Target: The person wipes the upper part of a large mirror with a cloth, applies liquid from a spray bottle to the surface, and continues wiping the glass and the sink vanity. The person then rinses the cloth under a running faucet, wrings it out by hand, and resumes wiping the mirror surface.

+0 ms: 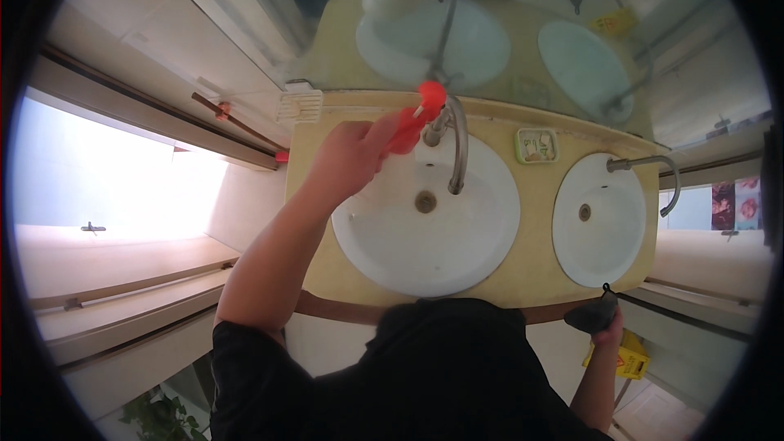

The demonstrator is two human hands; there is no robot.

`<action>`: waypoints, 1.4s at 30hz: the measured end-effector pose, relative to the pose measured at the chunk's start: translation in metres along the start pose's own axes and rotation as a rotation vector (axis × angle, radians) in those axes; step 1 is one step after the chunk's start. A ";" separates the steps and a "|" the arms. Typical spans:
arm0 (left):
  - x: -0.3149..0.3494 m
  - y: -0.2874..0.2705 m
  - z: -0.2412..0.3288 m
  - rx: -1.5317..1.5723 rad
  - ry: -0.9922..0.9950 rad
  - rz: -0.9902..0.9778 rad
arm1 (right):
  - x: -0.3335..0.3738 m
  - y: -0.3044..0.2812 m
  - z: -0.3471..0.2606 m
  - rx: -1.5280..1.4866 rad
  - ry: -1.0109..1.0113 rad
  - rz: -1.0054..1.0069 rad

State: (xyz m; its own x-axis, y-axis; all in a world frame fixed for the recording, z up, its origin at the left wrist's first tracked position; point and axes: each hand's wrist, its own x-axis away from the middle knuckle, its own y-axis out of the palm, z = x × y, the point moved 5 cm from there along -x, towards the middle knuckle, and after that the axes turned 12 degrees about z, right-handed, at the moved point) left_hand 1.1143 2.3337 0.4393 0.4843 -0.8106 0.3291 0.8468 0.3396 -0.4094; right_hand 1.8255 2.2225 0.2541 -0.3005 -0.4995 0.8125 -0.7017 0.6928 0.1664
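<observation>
A red spray bottle (402, 134) is held over the rear rim of the L basin (392, 255), just beside the curved L tap (461, 147); a closed grip is kept round its body by the L hand (351, 153), prob. b/c the bulky red head leaves little else to hold. Its contents can't be told. Well apart, near the counter's (536, 204) front edge on the R side, a dark grey tool (590, 316) w/ a small loop is gripped by the R hand (607, 331), its fingers partly hidden; the tool's exact kind can't be made out. Btwn the two basins, a pale green soap dish (536, 161) is set toward the back, prob. so it can be reached from either; small pale pieces are held in it, type unclear. A drain (425, 202) is seen in the L basin, another in the smaller R basin (604, 249), which is served by its own R tap (671, 170). A white slatted rack (300, 106) is placed in the rear L corner, slats prob. meant for drip-off. Below the R hand, a yellow box-like item (634, 359) is partly covered by the forearm.
</observation>
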 end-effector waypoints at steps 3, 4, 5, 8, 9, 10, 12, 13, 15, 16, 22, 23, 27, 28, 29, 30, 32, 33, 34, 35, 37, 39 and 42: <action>-0.012 0.006 -0.010 -0.009 0.010 -0.003 | 0.000 -0.001 -0.001 0.012 -0.005 0.028; -0.014 0.008 -0.012 -0.041 0.007 -0.003 | 0.000 0.001 0.000 0.013 -0.005 0.009; -0.015 0.010 -0.015 -0.073 0.004 -0.002 | 0.001 0.003 -0.001 0.015 -0.004 -0.011; -0.019 0.011 -0.026 -0.149 -0.040 -0.006 | 0.006 0.019 0.002 0.025 0.012 0.009; -0.018 0.010 -0.031 -0.145 -0.044 -0.003 | 0.009 0.028 0.003 0.031 0.012 0.007; -0.016 0.008 -0.037 -0.115 -0.045 -0.001 | 0.017 0.038 0.006 0.112 0.007 0.000; -0.009 0.004 -0.053 -0.086 -0.052 0.005 | 0.044 0.081 0.018 0.199 0.005 -0.009; -0.003 -0.002 -0.064 0.111 -0.097 0.056 | 0.068 0.120 0.027 0.226 -0.027 0.020; 0.009 -0.020 -0.087 0.344 -0.078 0.144 | 0.067 0.141 0.027 0.252 -0.063 0.050; 0.014 -0.028 -0.100 0.380 -0.015 0.174 | 0.045 0.137 0.025 0.229 -0.030 -0.029; 0.064 -0.063 -0.164 0.666 0.015 0.562 | 0.061 0.276 0.046 0.342 -0.078 -0.169; 0.069 -0.070 -0.175 0.662 0.030 0.630 | 0.065 0.304 0.052 0.357 -0.082 -0.245; 0.083 -0.085 -0.206 0.585 0.089 0.775 | 0.080 0.402 0.074 0.392 -0.117 -0.491; 0.087 -0.089 -0.213 0.570 0.104 0.824 | 0.091 0.428 0.079 0.386 -0.125 -0.564; 0.092 -0.094 -0.218 0.485 0.093 0.855 | 0.098 0.453 0.085 0.384 -0.144 -0.657; 0.095 -0.096 -0.225 0.486 0.090 0.858 | 0.105 0.474 0.091 0.381 -0.166 -0.749; 0.103 -0.100 -0.251 0.630 0.037 1.025 | 0.113 0.508 0.103 0.386 -0.154 -0.837; 0.106 -0.101 -0.258 0.631 0.033 1.029 | 0.118 0.520 0.108 0.385 -0.146 -0.919; 0.109 -0.102 -0.261 0.613 0.078 1.025 | 0.118 0.525 0.111 0.391 -0.144 -0.920; 0.110 -0.102 -0.263 0.595 0.123 1.019 | 0.119 0.530 0.113 0.488 -0.222 -0.959; 0.109 -0.101 -0.265 0.603 0.136 1.024 | 0.124 0.538 0.121 0.613 -0.494 -0.967; 0.111 -0.102 -0.264 0.601 0.146 1.046 | 0.167 0.565 0.118 0.800 -1.036 -1.220; 0.112 -0.102 -0.272 0.616 0.105 1.016 | 0.185 0.586 0.135 0.956 -1.611 -1.430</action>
State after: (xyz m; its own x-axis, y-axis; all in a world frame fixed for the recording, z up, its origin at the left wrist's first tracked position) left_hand 1.0223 2.0782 0.2870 0.9980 -0.0633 0.0075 0.0629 0.9970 0.0446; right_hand 1.2711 2.4656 0.4267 0.7206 -0.4451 -0.5315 -0.6928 -0.4324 -0.5771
